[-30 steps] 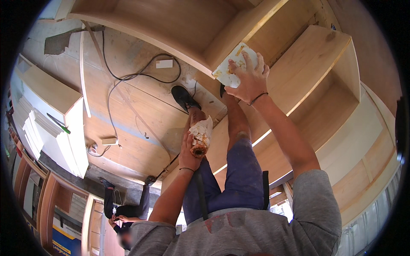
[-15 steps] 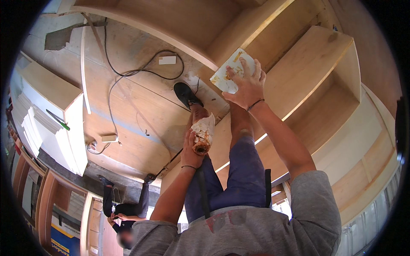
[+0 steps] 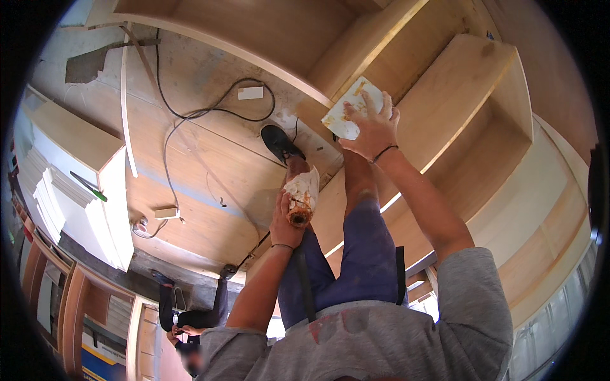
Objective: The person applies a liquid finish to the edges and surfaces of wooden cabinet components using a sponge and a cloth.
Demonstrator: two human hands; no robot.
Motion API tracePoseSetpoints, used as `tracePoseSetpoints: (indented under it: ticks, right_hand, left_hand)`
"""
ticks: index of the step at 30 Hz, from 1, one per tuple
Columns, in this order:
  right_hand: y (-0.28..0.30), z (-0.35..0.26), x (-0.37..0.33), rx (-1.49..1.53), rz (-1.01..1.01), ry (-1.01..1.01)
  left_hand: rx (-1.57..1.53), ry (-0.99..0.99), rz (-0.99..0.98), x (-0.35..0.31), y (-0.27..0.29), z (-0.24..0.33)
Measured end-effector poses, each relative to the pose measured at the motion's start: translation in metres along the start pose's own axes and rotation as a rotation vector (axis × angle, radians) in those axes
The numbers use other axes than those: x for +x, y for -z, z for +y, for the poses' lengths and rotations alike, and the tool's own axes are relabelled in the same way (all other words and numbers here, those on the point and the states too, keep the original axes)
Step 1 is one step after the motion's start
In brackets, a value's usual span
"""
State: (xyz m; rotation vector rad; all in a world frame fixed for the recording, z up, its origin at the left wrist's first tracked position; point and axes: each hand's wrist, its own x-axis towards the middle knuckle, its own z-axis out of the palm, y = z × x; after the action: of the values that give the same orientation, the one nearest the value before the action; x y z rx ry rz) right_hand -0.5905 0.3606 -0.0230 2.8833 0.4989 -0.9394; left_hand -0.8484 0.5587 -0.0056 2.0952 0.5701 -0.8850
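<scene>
My left hand [image 3: 284, 223] grips a whitish wrapped cylinder [image 3: 303, 195] in front of my left shin. Its near end is stained orange-brown around a dark round hollow; what it contains, I cannot tell. My right hand [image 3: 373, 131] is on a thin white square sheet [image 3: 351, 108] smeared with brown-orange, fingers spread over its face and the thumb at its near edge. The sheet lies by the corner of a pale wooden cabinet [image 3: 330, 63]; whether it touches the wood I cannot tell.
An open wooden shelf unit [image 3: 445, 114] stands to the right. A black cable [image 3: 190, 114] loops across floor boards beside a small white block [image 3: 250, 93]. At left, a white-sided panel stack [image 3: 95, 190] bears a green-handled tool [image 3: 89, 185]. Another person [image 3: 190, 317] sits at lower left.
The whole view has shifted a little. My right hand and the white sheet appear slightly farther right; my left hand keeps its hold on the wrapped cylinder.
</scene>
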Motion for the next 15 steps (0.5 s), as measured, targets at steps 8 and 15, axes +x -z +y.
tracePoseSetpoints:
  ticks: [8,15]
  right_hand:
    - [-0.017,0.02,-0.053,0.806,0.109,-0.2]
    - [-0.008,0.016,-0.087,2.365,-0.194,-0.119]
  left_hand:
    - [-0.086,-0.094,0.12,-0.004,0.026,-0.02]
    - [-0.05,-0.163,0.284,-0.031,0.083,-0.081]
